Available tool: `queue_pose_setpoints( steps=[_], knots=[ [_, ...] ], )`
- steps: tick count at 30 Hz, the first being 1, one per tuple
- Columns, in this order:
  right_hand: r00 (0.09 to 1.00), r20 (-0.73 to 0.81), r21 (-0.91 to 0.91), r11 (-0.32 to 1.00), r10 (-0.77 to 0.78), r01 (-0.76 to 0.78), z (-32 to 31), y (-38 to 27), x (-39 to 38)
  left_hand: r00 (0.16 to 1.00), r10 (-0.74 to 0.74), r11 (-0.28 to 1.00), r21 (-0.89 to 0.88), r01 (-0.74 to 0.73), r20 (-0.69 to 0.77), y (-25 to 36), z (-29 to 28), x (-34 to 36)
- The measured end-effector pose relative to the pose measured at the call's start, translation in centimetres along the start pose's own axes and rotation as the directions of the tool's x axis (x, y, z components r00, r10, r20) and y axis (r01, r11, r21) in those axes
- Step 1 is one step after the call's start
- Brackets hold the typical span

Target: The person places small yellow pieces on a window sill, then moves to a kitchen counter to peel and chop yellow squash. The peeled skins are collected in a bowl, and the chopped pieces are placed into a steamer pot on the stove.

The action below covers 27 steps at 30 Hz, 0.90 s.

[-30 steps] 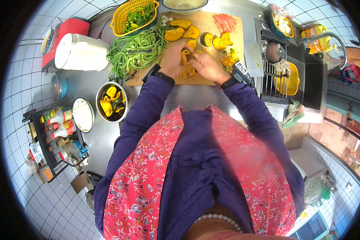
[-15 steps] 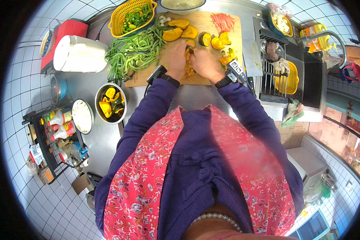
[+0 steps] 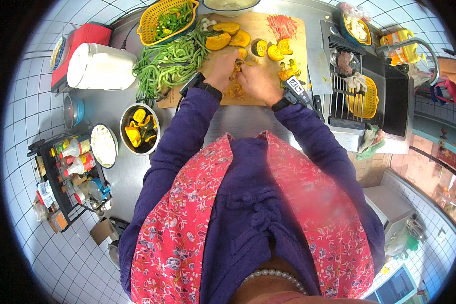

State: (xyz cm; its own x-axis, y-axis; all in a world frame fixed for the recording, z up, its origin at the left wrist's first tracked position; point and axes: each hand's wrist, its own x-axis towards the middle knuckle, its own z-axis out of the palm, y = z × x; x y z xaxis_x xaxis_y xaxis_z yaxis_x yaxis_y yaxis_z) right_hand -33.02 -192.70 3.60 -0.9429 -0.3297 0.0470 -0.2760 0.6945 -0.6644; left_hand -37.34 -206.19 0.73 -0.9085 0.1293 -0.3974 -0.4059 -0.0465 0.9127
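so both hands meet over the cutting board [image 3: 259,29], left hand [image 3: 223,70] and right hand [image 3: 260,84] curled inward, but the fingertips are hidden so can't tell if they're pinching anything. a pumpkin piece [image 3: 242,52] pokes out at their 12 o'clock. pulp scraps [image 3: 232,91] sit at 6, probably to keep the mess together, and a metal bowl [image 3: 122,127] at 8, i guess for easy reach.

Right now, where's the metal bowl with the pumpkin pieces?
The metal bowl sits left of center in the head view, on the steel counter, between the dish of white food and the cutting board.
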Motion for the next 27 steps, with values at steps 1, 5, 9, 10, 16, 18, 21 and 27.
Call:
queue_pose_setpoints(
  steps=[1, 5, 9, 10, 16, 18, 21, 27],
  knots=[
    [1.000, -0.017, 0.009, 1.000, 0.010, -0.010, 0.4, 0.2, -0.1, 0.998, -0.069, 0.994, -0.090, 0.068, -0.003, -0.1, 0.1, 0.3],
    [0.998, -0.049, 0.085, 0.996, 0.032, -0.028, 1.9, 1.3, -0.2, 0.989, -0.129, 0.988, -0.094, 0.122, -0.070, -0.6, 0.4, 1.0],
    [0.999, -0.013, 0.323, 0.946, 0.033, -0.027, 1.9, 1.8, -0.4, 0.981, -0.193, 0.954, -0.230, 0.192, 0.022, -0.5, 0.4, 0.7],
    [1.000, 0.006, 0.408, 0.913, 0.026, -0.026, 1.6, 1.7, -0.5, 0.985, -0.168, 0.954, -0.245, 0.175, 0.048, -0.3, 0.3, 0.6],
    [0.874, 0.431, 0.661, 0.582, 0.222, -0.474, 0.0, 1.0, -1.4, 0.961, -0.115, 0.900, -0.384, 0.208, 0.251, 0.3, 0.2, 0.6],
    [0.901, 0.412, 0.742, 0.524, 0.136, -0.418, -0.1, 1.6, -1.6, 0.968, -0.058, 0.838, -0.515, 0.180, 0.243, 0.2, 0.0, 0.8],
    [0.989, -0.006, 0.341, 0.930, 0.146, -0.135, -0.4, 3.8, -2.1, 0.957, -0.014, 0.675, -0.703, 0.223, 0.290, -0.1, -0.9, 0.9],
    [0.983, -0.137, -0.364, 0.917, 0.119, -0.162, 0.1, 7.0, -3.0, 0.959, -0.056, 0.617, -0.745, 0.252, 0.278, 0.1, -2.7, -1.0]
  ],
)
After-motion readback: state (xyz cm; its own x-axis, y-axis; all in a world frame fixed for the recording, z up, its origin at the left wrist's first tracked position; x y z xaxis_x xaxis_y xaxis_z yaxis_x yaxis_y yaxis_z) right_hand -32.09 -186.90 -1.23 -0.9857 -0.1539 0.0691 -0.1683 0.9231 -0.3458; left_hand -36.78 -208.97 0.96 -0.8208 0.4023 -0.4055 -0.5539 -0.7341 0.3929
